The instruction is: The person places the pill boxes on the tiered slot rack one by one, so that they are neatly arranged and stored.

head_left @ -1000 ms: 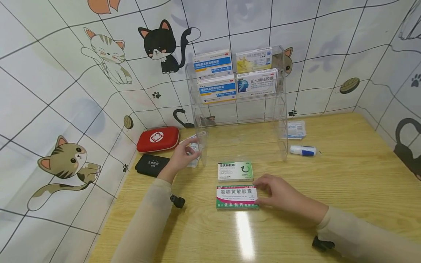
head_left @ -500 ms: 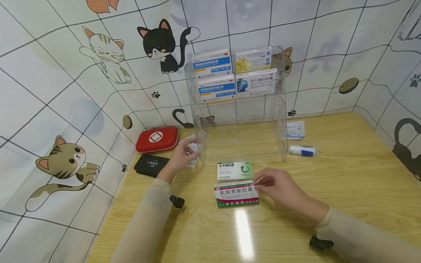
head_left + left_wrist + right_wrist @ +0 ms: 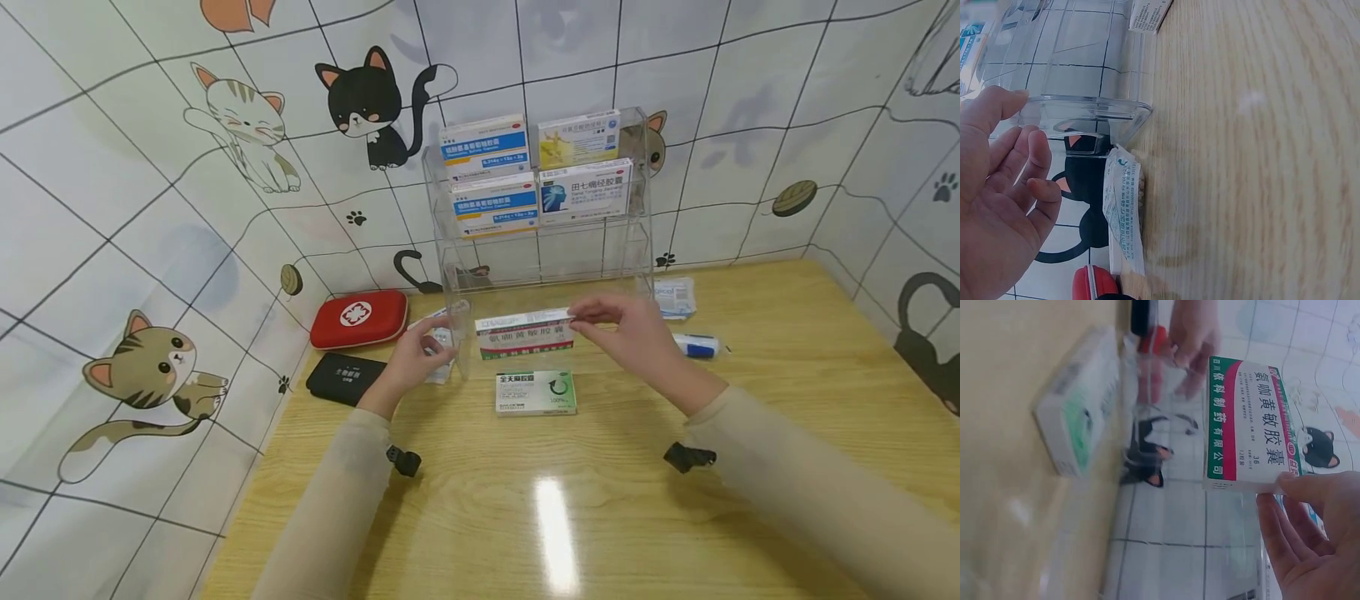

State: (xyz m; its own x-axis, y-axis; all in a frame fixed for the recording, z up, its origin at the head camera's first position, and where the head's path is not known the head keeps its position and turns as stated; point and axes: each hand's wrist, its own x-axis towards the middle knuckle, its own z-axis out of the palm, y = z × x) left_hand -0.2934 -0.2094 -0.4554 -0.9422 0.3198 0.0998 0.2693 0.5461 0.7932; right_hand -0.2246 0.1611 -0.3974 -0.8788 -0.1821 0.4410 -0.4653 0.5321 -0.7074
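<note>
We pinched pink-green medicine box (image 3: 524, 333) at right end with right hand (image 3: 628, 335), box airborne before clear acrylic rack (image 3: 536, 250), above green box (image 3: 536, 392). Left hand (image 3: 417, 357), fingers relaxed, steadied rack's left wall. Judged: kept box level, aligned with empty lower tier.

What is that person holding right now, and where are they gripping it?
The right hand pinches the pink-and-green medicine box by its right end, lifted off the table. The left hand touches the clear rack's front corner, holding nothing.

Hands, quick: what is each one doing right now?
Left hand: open, fingers resting against the clear rack.
Right hand: pinching the pink-and-green medicine box, lifted off the table.
</note>
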